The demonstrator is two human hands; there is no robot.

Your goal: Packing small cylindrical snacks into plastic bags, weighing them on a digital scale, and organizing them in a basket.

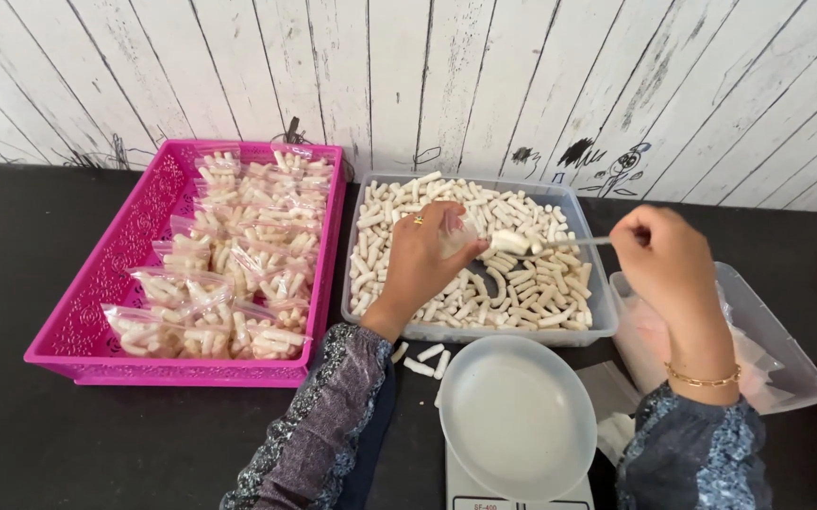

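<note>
My left hand [424,253] hovers over a clear tub [603,321] full of pale tube-shaped snack pieces and holds a small clear bag [460,238], mostly hidden by the fingers. My right hand [665,257] grips a thin metal tool [573,243] that carries one white snack piece [510,242] at its tip, right beside the bag's mouth. A pink basket [111,274] on the left holds several filled clear bags of the same snacks.
A white round dish [518,416] sits on a small scale at the near edge. Three loose snack pieces [420,360] lie on the black table. A clear tub [786,351] with empty bags stands at the right. A white plank wall is behind.
</note>
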